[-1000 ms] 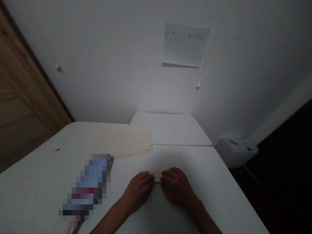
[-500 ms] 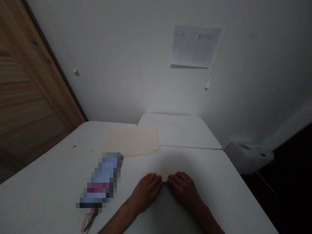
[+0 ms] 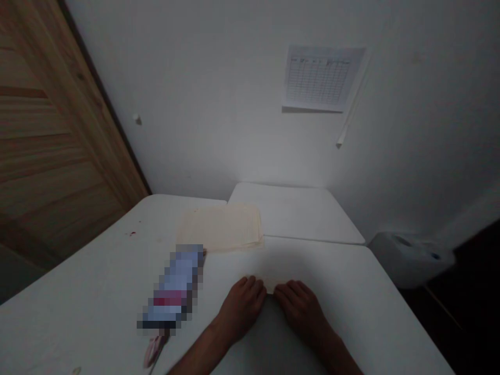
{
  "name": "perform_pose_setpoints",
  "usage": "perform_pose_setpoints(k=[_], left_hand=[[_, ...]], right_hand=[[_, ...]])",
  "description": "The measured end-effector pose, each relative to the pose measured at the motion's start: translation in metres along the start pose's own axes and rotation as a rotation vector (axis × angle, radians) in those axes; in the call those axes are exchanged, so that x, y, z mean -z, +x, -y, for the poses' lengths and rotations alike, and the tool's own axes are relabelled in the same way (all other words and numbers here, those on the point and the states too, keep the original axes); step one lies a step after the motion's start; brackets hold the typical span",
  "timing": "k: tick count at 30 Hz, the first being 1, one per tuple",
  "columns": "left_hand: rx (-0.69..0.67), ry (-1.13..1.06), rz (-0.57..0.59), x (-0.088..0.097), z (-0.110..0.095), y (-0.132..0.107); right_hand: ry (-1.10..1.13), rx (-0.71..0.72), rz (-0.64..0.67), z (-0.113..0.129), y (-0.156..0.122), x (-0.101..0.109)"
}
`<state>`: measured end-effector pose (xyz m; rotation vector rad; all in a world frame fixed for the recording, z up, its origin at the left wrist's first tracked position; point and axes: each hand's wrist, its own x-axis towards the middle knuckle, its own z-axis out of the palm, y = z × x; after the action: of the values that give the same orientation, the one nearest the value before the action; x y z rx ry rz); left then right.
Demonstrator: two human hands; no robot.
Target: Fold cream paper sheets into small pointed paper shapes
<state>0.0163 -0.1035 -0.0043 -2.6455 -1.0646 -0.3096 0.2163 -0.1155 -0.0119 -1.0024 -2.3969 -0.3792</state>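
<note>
White bench (image 3: pixel 375 302) by wall (image 3: pixel 219 94); left hand (image 3: pixel 242 307) and right hand (image 3: pixel 301 308), fingers curled narrow, hold pale strip (image 3: pixel 270 287) between them; sheets (image 3: pixel 224 224) lie beyond, blurred item (image 3: pixel 175 286) left.

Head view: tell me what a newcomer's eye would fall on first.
Probably the pixelated blue-and-magenta patch, masking something on the white table to the left of the left hand. Next, that hand and the right hand, close together at lower centre, their fingers curled at a small pale piece. Beyond them lies a stack of pale sheets, with a printed grid sheet high on the wall.
</note>
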Motion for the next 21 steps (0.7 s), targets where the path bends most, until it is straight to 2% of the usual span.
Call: perform_pose_setpoints(k=[8,21], left_hand=[[0.023,-0.077,0.021,0.0015,0.0006,0.0021],[0.033,-0.141,0.008,-0.0054,0.0056,0.0022]], right_hand=[[0.01,-0.133,0.033,0.0026,0.0066,-0.002],[-0.045,-0.122,0.047,0.0018,0.0078,-0.0052]])
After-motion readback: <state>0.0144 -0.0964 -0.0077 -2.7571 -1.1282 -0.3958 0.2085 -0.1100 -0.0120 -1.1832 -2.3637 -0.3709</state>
